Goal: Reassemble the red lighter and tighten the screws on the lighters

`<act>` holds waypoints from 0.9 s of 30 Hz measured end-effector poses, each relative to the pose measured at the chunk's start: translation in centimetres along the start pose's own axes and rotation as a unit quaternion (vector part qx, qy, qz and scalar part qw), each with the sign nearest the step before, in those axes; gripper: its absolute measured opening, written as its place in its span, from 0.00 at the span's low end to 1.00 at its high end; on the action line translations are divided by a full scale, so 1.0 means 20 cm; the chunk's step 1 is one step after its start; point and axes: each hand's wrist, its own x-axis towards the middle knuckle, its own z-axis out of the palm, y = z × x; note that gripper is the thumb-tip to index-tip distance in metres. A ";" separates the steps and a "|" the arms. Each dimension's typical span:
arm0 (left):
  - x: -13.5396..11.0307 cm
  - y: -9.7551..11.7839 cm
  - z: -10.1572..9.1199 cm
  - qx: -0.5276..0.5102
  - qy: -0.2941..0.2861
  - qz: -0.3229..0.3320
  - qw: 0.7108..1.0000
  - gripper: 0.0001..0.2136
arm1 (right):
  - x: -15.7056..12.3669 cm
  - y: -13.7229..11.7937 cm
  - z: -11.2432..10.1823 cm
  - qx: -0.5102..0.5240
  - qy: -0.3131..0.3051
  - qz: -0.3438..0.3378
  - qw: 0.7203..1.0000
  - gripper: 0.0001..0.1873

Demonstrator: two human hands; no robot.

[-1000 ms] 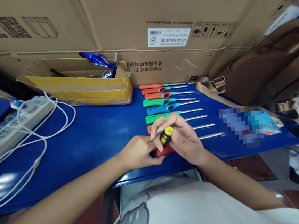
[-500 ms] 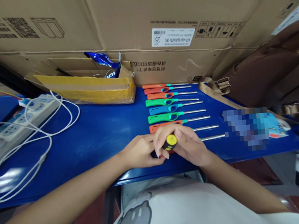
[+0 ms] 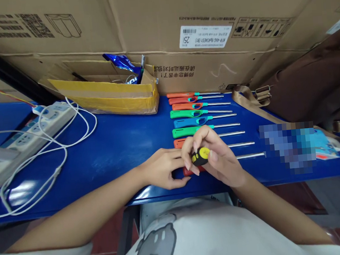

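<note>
The black-and-yellow tool handle (image 3: 200, 156) is held in the right hand (image 3: 222, 160), which is curled nearly closed, with the handle enclosed between the bent fingers and the thumb. The handle is tilted, its round yellow cap turned up toward the camera and toward the thumb; the lower end of the tool is hidden by the fingers. The red lighter (image 3: 187, 171) is located directly below the right hand as seen from above, at the near end of a row laid on the blue table (image 3: 124, 147). Its grip is partly covered by the right hand, and its metal rod (image 3: 251, 155) is extended to the right, past the wrist. The left hand (image 3: 164, 168) is placed palm down at the grip end of the same lighter; it is half open, with the thumb positioned along the near edge and the fingers directed under the right hand. Whether the lighter is gripped or only steadied there cannot be determined, as the fingertips are obscured. On the far side of both hands, the orange lighter (image 3: 177, 143), the green lighter (image 3: 185, 132) and the blue lighter (image 3: 186, 122) are arranged roughly parallel, rods pointed right.
</note>
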 end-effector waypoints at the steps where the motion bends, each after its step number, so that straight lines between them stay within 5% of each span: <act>1: 0.00 0.00 0.00 -0.008 0.004 0.009 1.000 0.08 | 0.00 0.00 0.00 -0.004 -0.002 -0.004 1.000 0.09; 5: 0.01 -0.01 -0.02 -0.024 -0.008 0.030 0.999 0.07 | 0.01 0.00 0.00 -0.027 -0.006 -0.001 1.000 0.19; 11: 0.00 -0.01 -0.01 -0.048 -0.028 -0.007 0.998 0.08 | 0.01 0.00 0.00 0.009 0.010 0.000 1.000 0.09; 16: 0.00 -0.02 -0.01 -0.063 -0.042 -0.015 0.997 0.08 | 0.02 0.00 0.00 -0.024 0.010 0.003 1.000 0.18; 23: 0.00 -0.03 -0.02 -0.099 -0.051 -0.043 0.993 0.07 | 0.02 0.00 -0.01 0.020 -0.001 0.008 1.000 0.09; 27: 0.00 -0.05 -0.01 -0.115 -0.059 -0.057 0.990 0.09 | 0.02 0.00 -0.01 -0.019 0.015 0.022 0.999 0.17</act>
